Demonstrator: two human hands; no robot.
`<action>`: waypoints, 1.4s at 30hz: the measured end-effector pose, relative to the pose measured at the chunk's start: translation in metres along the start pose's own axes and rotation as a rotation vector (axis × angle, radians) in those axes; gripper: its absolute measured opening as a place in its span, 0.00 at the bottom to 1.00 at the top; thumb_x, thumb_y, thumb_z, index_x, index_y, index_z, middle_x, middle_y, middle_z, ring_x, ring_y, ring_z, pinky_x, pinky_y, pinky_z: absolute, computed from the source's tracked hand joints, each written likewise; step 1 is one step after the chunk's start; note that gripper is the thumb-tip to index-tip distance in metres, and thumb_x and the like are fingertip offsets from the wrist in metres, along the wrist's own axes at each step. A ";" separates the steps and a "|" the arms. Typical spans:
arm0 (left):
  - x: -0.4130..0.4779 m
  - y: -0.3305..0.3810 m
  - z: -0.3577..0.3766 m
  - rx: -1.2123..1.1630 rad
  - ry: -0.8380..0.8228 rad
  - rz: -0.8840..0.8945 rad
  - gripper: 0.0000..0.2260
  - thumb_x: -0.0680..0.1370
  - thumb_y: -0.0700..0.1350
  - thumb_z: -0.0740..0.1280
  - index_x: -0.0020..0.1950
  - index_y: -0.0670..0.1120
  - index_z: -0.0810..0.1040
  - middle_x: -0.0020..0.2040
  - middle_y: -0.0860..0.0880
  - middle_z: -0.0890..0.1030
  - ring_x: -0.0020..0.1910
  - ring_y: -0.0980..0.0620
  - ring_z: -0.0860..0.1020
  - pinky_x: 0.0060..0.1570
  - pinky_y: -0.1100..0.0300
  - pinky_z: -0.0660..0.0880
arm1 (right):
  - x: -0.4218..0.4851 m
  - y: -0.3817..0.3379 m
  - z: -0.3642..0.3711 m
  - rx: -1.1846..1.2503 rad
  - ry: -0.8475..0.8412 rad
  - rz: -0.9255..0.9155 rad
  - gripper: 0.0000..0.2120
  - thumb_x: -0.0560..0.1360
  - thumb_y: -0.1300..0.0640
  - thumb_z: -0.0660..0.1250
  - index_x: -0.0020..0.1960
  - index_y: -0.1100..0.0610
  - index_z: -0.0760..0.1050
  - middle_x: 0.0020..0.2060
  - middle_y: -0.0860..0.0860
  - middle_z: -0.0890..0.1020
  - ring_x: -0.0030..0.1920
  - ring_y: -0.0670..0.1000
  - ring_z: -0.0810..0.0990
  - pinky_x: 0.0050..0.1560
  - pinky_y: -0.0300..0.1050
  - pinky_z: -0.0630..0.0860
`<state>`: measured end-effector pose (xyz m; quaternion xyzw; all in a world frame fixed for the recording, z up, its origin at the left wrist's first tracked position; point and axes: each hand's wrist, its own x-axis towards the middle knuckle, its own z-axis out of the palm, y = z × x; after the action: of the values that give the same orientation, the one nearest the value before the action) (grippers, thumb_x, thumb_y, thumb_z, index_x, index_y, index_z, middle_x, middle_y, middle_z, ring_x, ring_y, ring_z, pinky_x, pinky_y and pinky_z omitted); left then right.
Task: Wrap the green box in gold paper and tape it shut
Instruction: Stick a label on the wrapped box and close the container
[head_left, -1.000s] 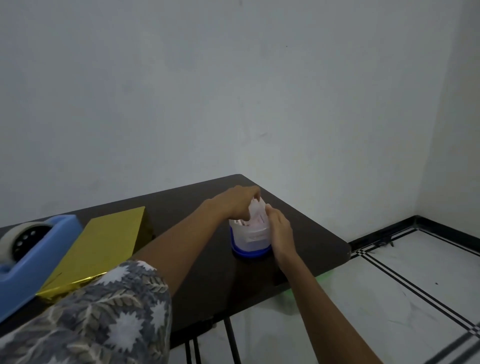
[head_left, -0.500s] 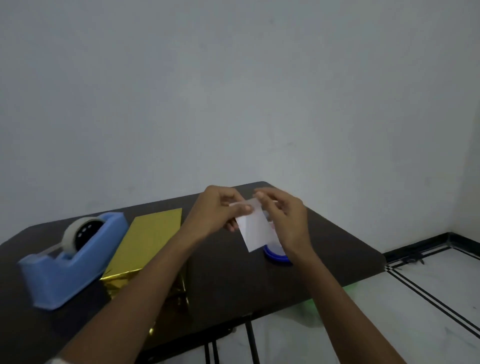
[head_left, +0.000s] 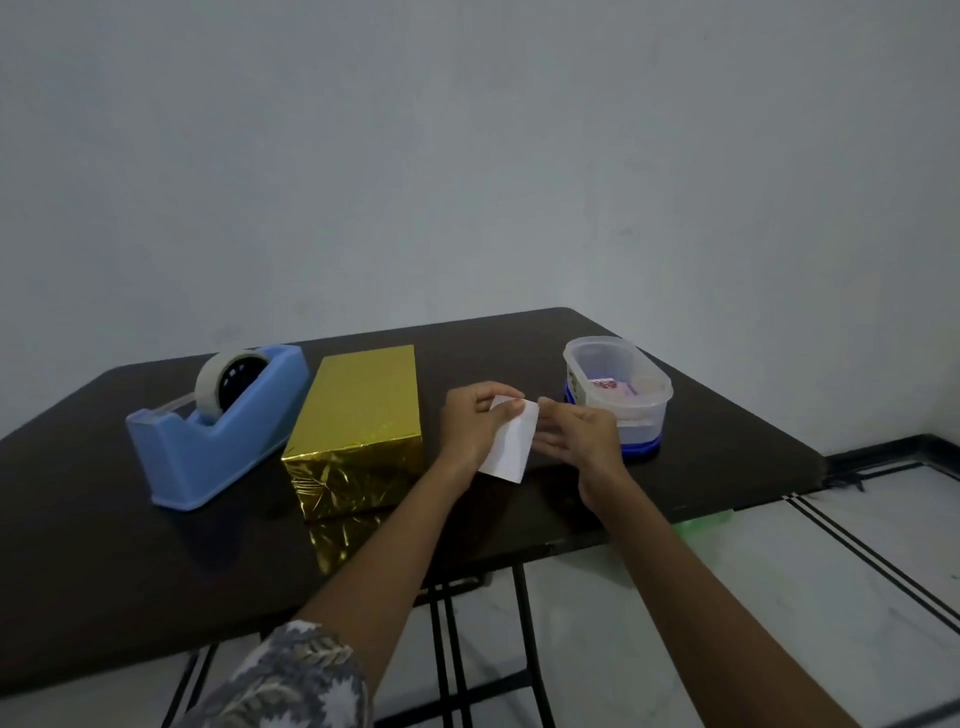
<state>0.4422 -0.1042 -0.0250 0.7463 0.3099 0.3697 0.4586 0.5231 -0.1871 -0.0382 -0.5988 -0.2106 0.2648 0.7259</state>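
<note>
The box (head_left: 358, 421) lies on the dark table (head_left: 104, 545), fully covered in shiny gold paper; no green shows. A blue tape dispenser (head_left: 208, 447) with a clear tape roll stands to its left. Right of the box, above the table, my left hand (head_left: 475, 423) and my right hand (head_left: 582, 434) pinch the top corners of a small white paper slip (head_left: 511, 449) that hangs between them.
A clear plastic tub (head_left: 618, 395) with small items inside sits on a blue lid at the table's right side, just behind my right hand. The table's right edge drops to a white tiled floor (head_left: 779, 597). A grey wall stands behind.
My hands pulled the white slip out of the tub and brought it toward me. My head turned down and left, so the wrapped box and dispenser came fully into view.
</note>
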 end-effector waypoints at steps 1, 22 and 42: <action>0.000 -0.003 -0.001 -0.010 -0.010 0.002 0.02 0.75 0.42 0.70 0.46 0.47 0.81 0.49 0.51 0.80 0.43 0.57 0.74 0.39 0.65 0.70 | 0.001 0.000 -0.001 -0.020 -0.026 0.004 0.05 0.76 0.58 0.66 0.48 0.59 0.78 0.40 0.53 0.82 0.39 0.47 0.83 0.37 0.37 0.81; -0.006 -0.010 -0.004 0.114 0.005 0.106 0.05 0.75 0.43 0.69 0.50 0.44 0.81 0.50 0.49 0.80 0.47 0.52 0.76 0.41 0.65 0.72 | -0.005 0.007 -0.003 -0.215 -0.096 -0.221 0.06 0.78 0.63 0.62 0.46 0.61 0.78 0.40 0.53 0.82 0.39 0.47 0.84 0.38 0.37 0.81; -0.012 -0.005 -0.005 0.092 0.000 0.163 0.06 0.76 0.42 0.68 0.50 0.43 0.82 0.52 0.46 0.81 0.46 0.53 0.75 0.39 0.68 0.70 | -0.013 0.000 0.000 -0.167 -0.052 -0.208 0.10 0.76 0.65 0.63 0.39 0.58 0.78 0.36 0.51 0.83 0.33 0.45 0.84 0.33 0.34 0.79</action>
<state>0.4309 -0.1093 -0.0317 0.7894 0.2649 0.3910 0.3922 0.5134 -0.1956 -0.0381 -0.6249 -0.3115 0.1852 0.6914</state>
